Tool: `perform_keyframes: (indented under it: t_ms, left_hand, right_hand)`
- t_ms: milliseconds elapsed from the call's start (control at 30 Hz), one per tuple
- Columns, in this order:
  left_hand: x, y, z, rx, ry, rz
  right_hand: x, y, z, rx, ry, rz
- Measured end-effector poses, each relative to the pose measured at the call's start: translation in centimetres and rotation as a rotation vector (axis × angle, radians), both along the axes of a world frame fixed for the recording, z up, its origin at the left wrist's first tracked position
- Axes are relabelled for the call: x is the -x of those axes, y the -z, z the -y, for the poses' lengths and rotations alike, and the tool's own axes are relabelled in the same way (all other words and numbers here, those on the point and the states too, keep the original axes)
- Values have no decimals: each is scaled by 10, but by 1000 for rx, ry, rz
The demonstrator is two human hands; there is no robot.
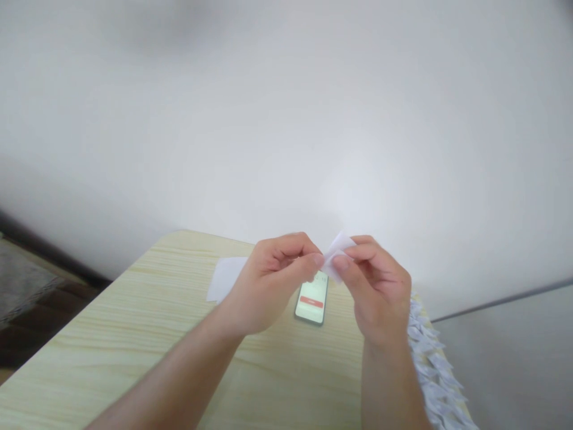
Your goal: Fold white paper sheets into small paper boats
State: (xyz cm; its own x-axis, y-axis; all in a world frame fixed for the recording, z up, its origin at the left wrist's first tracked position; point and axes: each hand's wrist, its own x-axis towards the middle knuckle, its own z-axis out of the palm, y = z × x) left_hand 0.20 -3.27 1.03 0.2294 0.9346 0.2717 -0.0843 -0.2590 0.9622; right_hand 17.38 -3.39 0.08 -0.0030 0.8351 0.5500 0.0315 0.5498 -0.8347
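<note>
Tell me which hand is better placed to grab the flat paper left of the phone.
Probably the left hand: it is closer to the flat paper and partly hides it. The right hand is farther, past the phone. Both hold the folded paper, so the left would need freeing.

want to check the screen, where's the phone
In the head view, the phone lies on the table below centre, between the left hand and right hand, partly behind the held paper.

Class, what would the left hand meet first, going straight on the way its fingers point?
The folded paper, which it seems to touch; beyond that, probably the right hand, though depth is unclear.
</note>
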Motion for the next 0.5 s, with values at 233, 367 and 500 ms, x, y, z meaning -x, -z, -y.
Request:
perform_keyframes:
  t_ms: [233, 367, 500]
  left_hand:
    - [2, 0, 1, -38, 0, -63]
    - [1, -1, 2, -95, -27, -133]
    - [0, -2, 5, -175, -82, -208]
  right_hand:
    - [3, 1, 2, 26, 13, -82]
    - [6, 2, 1, 36, 70, -115]
    - [8, 0, 2, 28, 86, -110]
